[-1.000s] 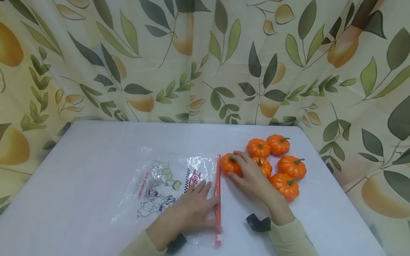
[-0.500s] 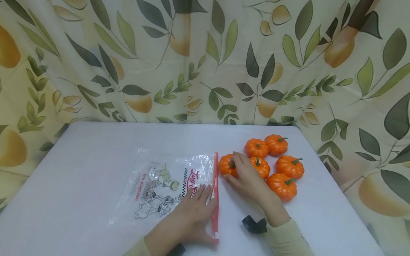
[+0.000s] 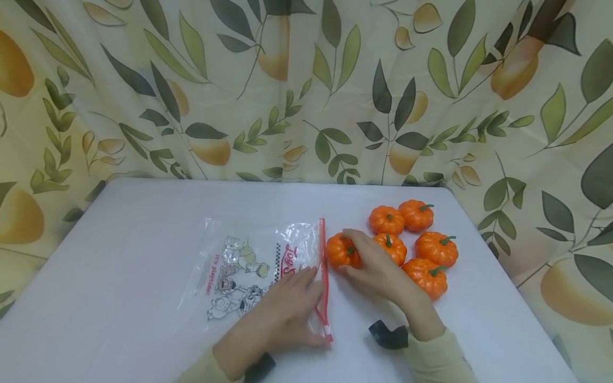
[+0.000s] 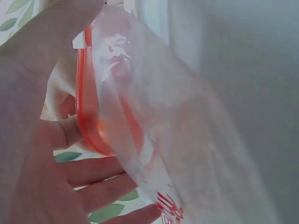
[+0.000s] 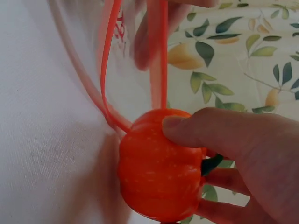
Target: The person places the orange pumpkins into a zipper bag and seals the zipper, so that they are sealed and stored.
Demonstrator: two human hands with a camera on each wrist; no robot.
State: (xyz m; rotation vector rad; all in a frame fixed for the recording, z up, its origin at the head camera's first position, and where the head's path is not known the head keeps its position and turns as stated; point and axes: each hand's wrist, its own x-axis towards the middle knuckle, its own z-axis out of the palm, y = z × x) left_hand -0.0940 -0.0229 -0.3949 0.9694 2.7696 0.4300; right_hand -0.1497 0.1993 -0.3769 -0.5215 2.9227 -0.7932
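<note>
A clear zip bag with a red zip edge and printed cartoon figures lies on the white table. My left hand is at the zip edge, thumb near the slider end, index finger bent against the red strip. In the left wrist view the red strips bow apart, so the mouth gapes. My right hand grips a small orange toy pumpkin right at this mouth. The right wrist view shows the thumb on top of the pumpkin and fingers by its green stem.
Several more orange pumpkins stand close together to the right of my right hand. Behind the white table hangs a curtain with leaves and fruit. Black wrist-camera mounts sit at both wrists.
The bag's red edge has shifted slightly away from me at its far end, and the near end has been drawn in and bowed. The right hand keeps its grip on the pumpkin, hardly moved.
</note>
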